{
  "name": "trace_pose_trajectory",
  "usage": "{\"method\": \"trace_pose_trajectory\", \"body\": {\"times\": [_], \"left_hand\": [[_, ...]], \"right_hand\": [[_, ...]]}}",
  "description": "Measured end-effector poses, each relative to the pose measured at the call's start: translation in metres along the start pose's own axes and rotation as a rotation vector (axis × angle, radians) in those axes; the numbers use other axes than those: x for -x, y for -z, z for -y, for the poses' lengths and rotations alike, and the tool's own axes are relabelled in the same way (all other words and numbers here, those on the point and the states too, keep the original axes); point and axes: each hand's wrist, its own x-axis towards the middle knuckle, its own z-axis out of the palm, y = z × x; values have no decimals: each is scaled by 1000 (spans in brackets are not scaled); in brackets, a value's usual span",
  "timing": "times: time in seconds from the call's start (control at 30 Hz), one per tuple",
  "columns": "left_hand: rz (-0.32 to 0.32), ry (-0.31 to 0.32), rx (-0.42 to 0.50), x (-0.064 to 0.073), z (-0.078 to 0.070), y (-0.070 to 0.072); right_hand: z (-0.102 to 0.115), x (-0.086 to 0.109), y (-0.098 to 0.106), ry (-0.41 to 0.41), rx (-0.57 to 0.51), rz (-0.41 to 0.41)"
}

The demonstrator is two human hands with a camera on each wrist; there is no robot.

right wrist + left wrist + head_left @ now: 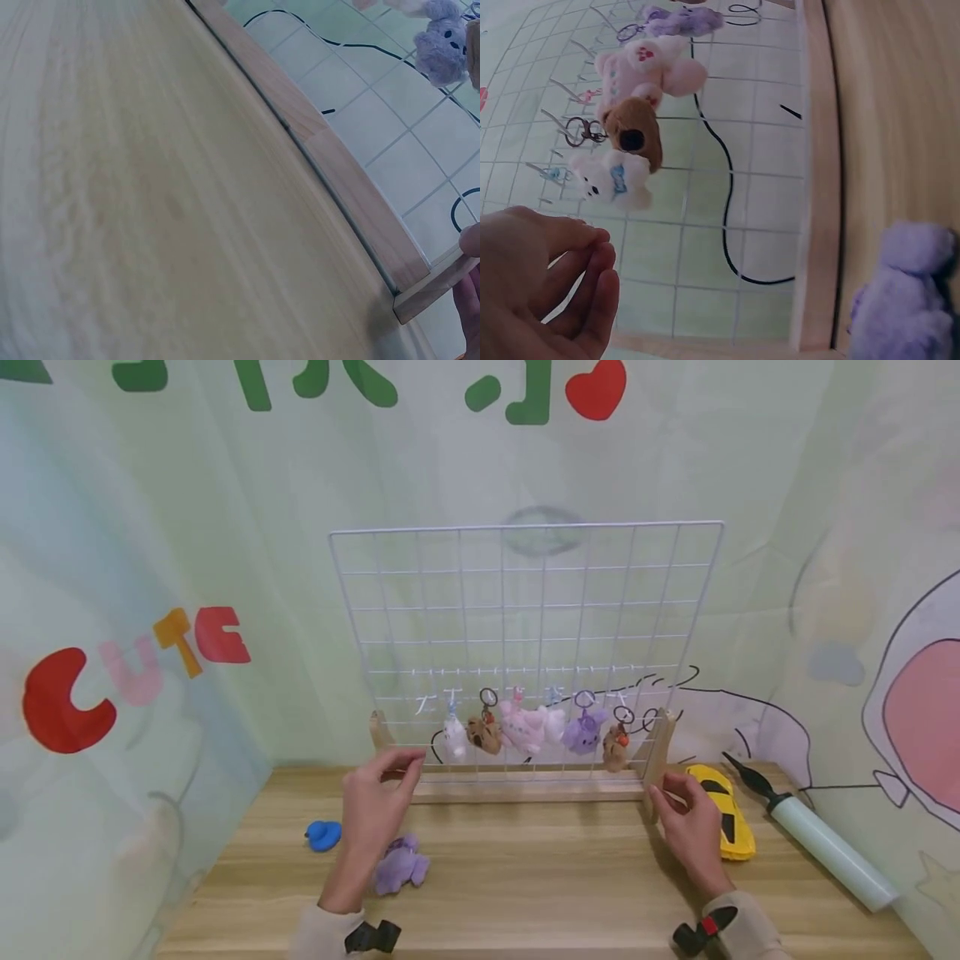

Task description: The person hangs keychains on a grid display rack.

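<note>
My left hand (377, 797) hovers before the lower left of a white wire grid (525, 531), its thumb and fingertips brought close together. Nothing shows between them in the left wrist view. My right hand (688, 822) pinches the right wooden foot (435, 289) of the grid's stand, thumb above and fingers beneath. Plush keychains hang from hooks in a row: a white bear (611, 180), a brown one (484, 735), a pink one (522, 727), a purple one (583, 732) and others. A loose purple plush (401, 865) lies on the table by my left wrist.
The stand's wooden base bar (525, 789) runs along the back of the wooden table (525, 877). A blue rubber duck (324, 835) lies at the left. A yellow toy car (735, 827) and a pale hand pump (828, 847) are at the right.
</note>
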Motion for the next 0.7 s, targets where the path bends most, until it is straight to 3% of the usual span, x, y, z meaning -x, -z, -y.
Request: {"method": "trace_pose_trajectory", "body": {"times": [0.2,0.4,0.57,0.7], "left_hand": [[165,82,-91,26,29,13],[353,135,-148,44,55,16],[485,224,-158,52,65,17],[524,239,-204,53,66,18]], "right_hand": [[1,1,0,4,-9,11],[2,-1,0,20,-8,19],[2,1,0,21,-6,3],[2,1,0,28,-14,-7]]}}
